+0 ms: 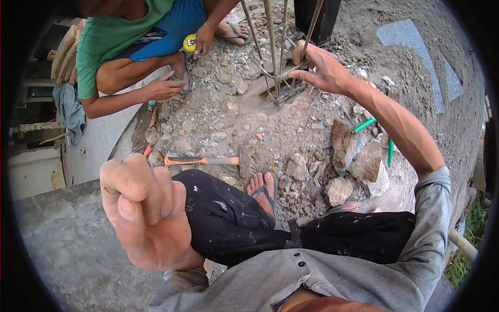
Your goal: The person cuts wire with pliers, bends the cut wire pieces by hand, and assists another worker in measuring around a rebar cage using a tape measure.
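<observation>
My left hand (148, 208) is raised in front of my knee. Its fingers are curled in, with the thumb tip against the index finger, and nothing shows in it. My right hand (325, 67) reaches forward to a cluster of upright steel rebars (272, 47) set in a hole in the rubble. Its thumb and fingers close around the right-hand rebar (313, 25), near a bent tie ring. Below the cluster, a hammer (208, 160) with an orange and grey handle lies on the ground, its head by my foot.
A co-worker in a green shirt (117, 49) squats at the upper left, a yellow tape measure (190, 42) in one hand. A black bucket (317, 21) stands behind the rebars. Broken stones (366, 161) and green tube pieces (364, 125) lie at right, beside a sand heap (358, 31).
</observation>
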Motion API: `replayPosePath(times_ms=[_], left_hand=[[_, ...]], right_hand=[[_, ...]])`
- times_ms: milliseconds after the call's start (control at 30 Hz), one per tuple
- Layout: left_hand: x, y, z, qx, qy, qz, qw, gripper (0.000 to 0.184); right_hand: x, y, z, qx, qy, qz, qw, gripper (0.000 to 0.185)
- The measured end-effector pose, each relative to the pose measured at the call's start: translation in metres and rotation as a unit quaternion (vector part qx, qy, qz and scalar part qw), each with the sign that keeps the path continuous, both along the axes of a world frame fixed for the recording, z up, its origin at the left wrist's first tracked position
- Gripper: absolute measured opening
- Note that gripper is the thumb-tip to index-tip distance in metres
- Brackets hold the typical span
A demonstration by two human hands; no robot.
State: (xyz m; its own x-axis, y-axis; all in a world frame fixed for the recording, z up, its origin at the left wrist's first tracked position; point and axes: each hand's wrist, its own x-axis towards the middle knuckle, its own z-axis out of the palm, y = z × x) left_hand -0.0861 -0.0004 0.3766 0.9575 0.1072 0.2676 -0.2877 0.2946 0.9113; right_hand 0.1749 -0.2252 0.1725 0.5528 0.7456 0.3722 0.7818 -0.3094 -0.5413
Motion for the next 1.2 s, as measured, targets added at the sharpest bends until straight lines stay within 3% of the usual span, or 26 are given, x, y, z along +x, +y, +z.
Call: replayPosePath(times_ms=[300,367,700,833,1200], left_hand=[[0.0,-0.001,-0.001,0.004,-0.002,0.01,1.0,0.012],[0.0,-0.001,-0.001,0.006,-0.003,0.011,1.0,0.012],[0.002,-0.001,-0.001,-0.005,0.009,-0.003,1.0,0.014],[0.005,-0.002,-0.002,-0.006,0.007,-0.025,1.0,0.015],[0.008,-0.006,-0.002,0.006,0.008,-0.021,1.0,0.012]], right_hand=[[-0.008,0.006,0.0,-0.005,-0.017,-0.052,0.999,0.045],[-0.012,0.007,0.009,-0.039,0.033,-0.075,0.996,0.048],[-0.003,0.005,0.01,0.041,0.0,-0.006,0.999,0.05],[0.004,0.008,0.014,-0.039,0.002,-0.032,0.999,0.055],[0.003,0.007,0.012,-0.037,-0.001,-0.04,0.998,0.053]])
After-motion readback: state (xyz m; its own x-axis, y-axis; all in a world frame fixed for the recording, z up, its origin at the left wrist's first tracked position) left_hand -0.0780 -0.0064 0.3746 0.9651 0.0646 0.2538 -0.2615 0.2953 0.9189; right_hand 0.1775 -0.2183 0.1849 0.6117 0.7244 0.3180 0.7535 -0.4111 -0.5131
